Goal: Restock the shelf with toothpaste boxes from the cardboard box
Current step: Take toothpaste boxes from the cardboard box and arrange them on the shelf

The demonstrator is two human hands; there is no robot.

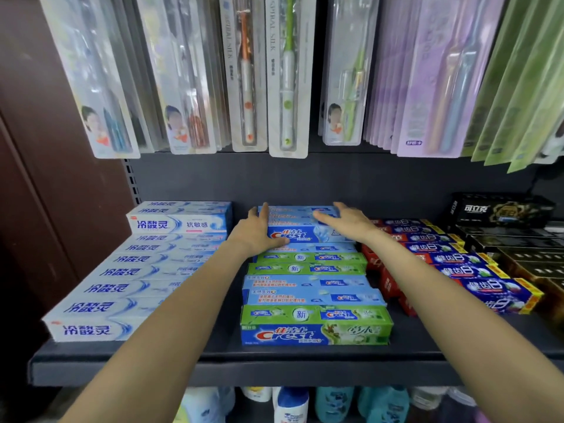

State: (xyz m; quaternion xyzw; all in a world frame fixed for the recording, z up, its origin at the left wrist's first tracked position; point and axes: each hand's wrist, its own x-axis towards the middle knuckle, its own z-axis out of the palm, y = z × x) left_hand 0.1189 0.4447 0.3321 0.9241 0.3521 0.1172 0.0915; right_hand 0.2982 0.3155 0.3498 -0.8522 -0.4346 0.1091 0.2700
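Observation:
A blue Crest toothpaste box (300,224) sits on top of the middle row at the back of the dark shelf (213,366). My left hand (254,232) presses against its left end with fingers straight. My right hand (348,221) lies flat on its right top side, fingers spread. Neither hand wraps around the box. In front of it lie more blue and green Crest boxes (314,325) in a row reaching the shelf's front. The cardboard box is not in view.
White and blue toothpaste boxes (122,288) fill the left row, red and purple boxes (464,264) the right row, black boxes (503,209) far right. Packaged toothbrushes (287,77) hang above the shelf. Bottles (290,404) stand on the shelf below.

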